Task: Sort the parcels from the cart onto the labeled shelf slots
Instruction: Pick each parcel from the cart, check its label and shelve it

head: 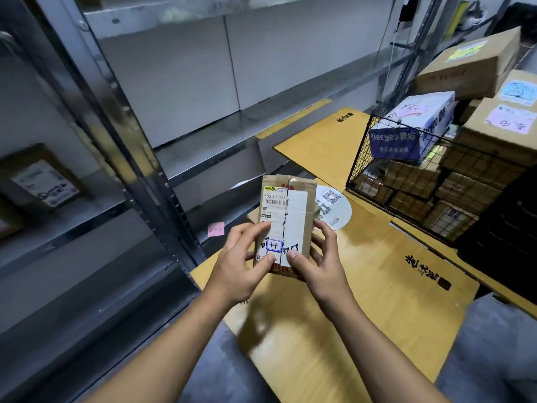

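A small flat brown parcel with a torn white shipping label is held upright in front of me, label facing me. My left hand grips its lower left edge, thumb on the label. My right hand grips its lower right edge, thumb on the front. The black wire cart stands to the right, stacked with several cardboard parcels and a blue-and-white box. The metal shelf unit rises on the left; a pink sticky label sits on a low shelf edge.
Flattened yellow cardboard sheets cover the floor under my hands. A round white sticker with a QR code lies behind the parcel. One labelled parcel rests in a left shelf slot. A black crate stands at the right.
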The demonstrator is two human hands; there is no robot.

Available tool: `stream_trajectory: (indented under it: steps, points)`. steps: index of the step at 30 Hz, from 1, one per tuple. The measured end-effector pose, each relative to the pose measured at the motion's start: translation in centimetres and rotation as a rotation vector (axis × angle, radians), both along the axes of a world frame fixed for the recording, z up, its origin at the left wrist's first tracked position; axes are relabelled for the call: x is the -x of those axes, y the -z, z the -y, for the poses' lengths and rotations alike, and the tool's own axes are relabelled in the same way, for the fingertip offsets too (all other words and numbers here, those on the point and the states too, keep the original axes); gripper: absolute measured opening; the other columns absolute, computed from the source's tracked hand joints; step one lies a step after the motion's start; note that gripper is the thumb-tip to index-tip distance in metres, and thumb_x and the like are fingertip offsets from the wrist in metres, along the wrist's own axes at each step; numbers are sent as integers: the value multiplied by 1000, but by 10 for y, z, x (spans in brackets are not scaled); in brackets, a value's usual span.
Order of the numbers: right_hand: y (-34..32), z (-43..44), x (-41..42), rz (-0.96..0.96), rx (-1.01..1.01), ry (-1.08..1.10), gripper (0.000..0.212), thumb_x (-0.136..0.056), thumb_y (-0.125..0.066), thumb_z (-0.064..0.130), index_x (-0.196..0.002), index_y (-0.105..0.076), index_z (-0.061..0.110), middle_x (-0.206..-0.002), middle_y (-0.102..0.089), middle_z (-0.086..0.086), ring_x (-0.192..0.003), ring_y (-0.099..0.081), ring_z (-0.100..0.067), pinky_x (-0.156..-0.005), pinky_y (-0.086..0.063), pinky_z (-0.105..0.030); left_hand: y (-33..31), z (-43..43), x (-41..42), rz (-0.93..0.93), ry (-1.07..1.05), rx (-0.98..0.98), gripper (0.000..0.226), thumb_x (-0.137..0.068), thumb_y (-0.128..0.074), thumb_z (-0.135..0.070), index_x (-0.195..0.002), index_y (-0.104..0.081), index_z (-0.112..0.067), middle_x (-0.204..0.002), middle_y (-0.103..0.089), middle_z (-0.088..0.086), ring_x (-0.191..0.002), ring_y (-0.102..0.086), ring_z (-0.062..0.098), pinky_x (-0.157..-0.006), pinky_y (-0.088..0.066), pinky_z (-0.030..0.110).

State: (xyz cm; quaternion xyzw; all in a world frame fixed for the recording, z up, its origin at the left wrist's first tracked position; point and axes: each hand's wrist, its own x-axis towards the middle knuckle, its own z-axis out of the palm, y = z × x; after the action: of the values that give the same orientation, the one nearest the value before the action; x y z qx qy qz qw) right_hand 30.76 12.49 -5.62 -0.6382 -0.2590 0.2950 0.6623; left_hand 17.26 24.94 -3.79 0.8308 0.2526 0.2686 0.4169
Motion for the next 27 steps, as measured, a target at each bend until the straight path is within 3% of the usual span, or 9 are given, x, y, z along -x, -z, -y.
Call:
stream_trajectory:
  steps: [5, 8, 11, 19, 22, 27]
  points:
    - [-7, -28, 31, 34, -40, -56, 71, -72, -78, 36, -134, -44, 46, -130, -61, 8, -124, -58, -19, -99, -49, -59, -10, -6, 40, -9, -114, -77, 55, -84, -64, -34, -136, -48, -37, -126, -45, -14, -119, -48, -1, -96, -43, 12]
    - [-12, -44, 58, 59, -68, -114, 67, -74, -77, 34, -132, -45, 46, -131, -62, 0, -123, -59, -22, -98, -50, -59, -18, -13, 76, -76, -168, -161, 57, -87, -66, -31, -141, -47, -28, -130, -44, -10, -116, -43, -11, -95, -30, 1]
    - [-21, -62, 97, 82, -95, -171, 64, -76, -76, 33, -130, -47, 47, -129, -61, 1, -122, -59, -17, -94, -54, -57, -32, -17, 126, -102, -222, -185, 58, -88, -67, -26, -142, -45, -29, -132, -44, -11, -116, -44, -4, -94, -26, -2]
    - [-45, -100, 257, 67, -194, -408, 56, -78, -73, 28, -120, -50, 58, -127, -62, 3, -115, -64, -16, -91, -56, -54, -68, -9, 317, -215, -512, -277, 59, -85, -56, -38, -142, -45, -26, -136, -48, -4, -125, -43, 11, -107, -29, 21]
    - [-52, -111, 323, 104, -213, -507, 59, -78, -74, 37, -127, -47, 55, -131, -60, 7, -122, -59, -15, -99, -51, -54, -79, 2, 405, -384, -659, -364, 57, -89, -53, -41, -144, -41, -28, -136, -46, -3, -125, -41, 18, -108, -32, 37]
    - [-62, -127, 441, 117, -259, -689, 58, -78, -73, 40, -125, -45, 58, -130, -60, 9, -123, -58, -15, -97, -52, -54, -105, 32, 545, -760, -835, -440, 56, -96, -48, -44, -148, -31, -31, -143, -38, -7, -132, -32, 18, -109, -26, 38]
